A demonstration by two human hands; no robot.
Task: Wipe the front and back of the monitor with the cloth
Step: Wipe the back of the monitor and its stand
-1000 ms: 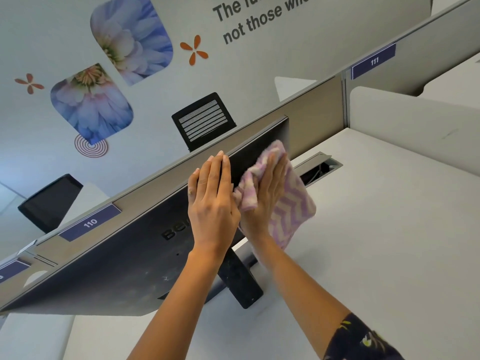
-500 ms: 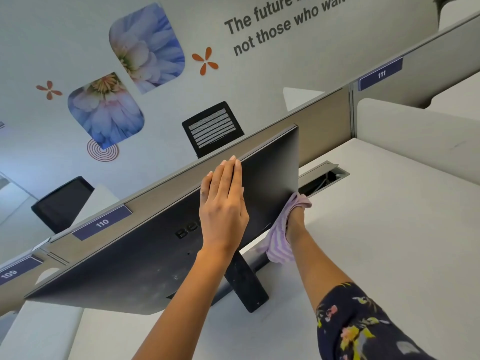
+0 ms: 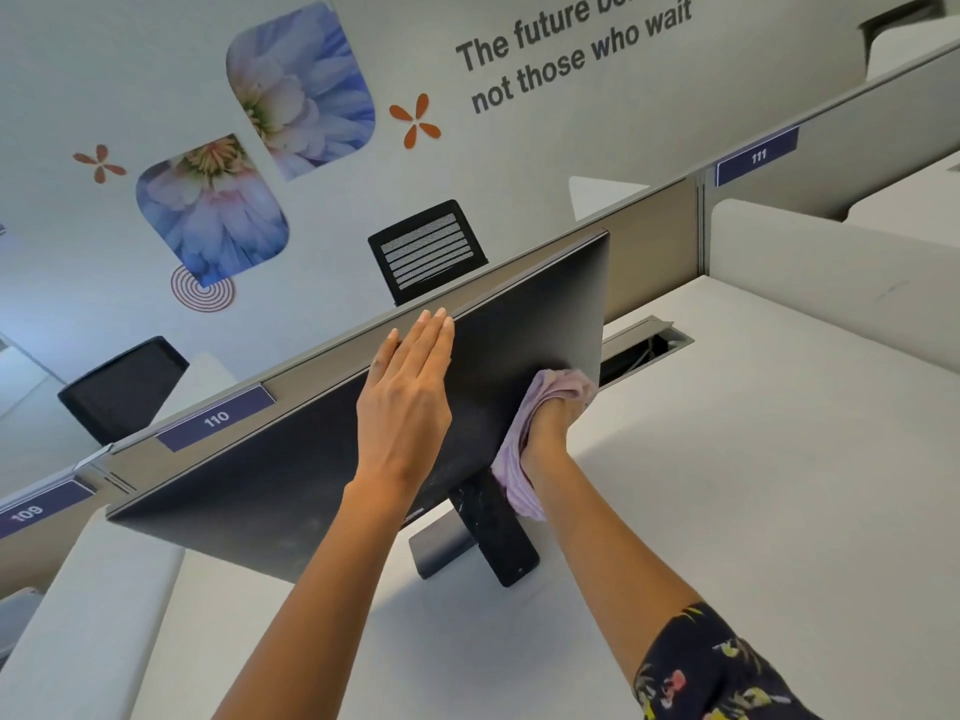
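A: What do you see on the left side?
B: The monitor point(image 3: 291, 475) stands on the white desk point(image 3: 727, 459), near its far edge, with the dark back side toward the camera. Behind it runs a partition point(image 3: 649, 246) with a label "110" point(image 3: 215, 418).

A: And the hands?
B: The left hand point(image 3: 408, 407) lies flat and released on the back of the monitor, fingers straight, fingertips at the top edge. It grasps nothing.

A: Further to the right?
B: The right hand point(image 3: 548, 428) is clenched around the pink cloth point(image 3: 511, 475) and presses it on the monitor near the lower right corner, just above the black stand point(image 3: 493, 532). One part of the cloth hangs down beside the wrist. A cable opening point(image 3: 644, 350) is in the desk beyond.
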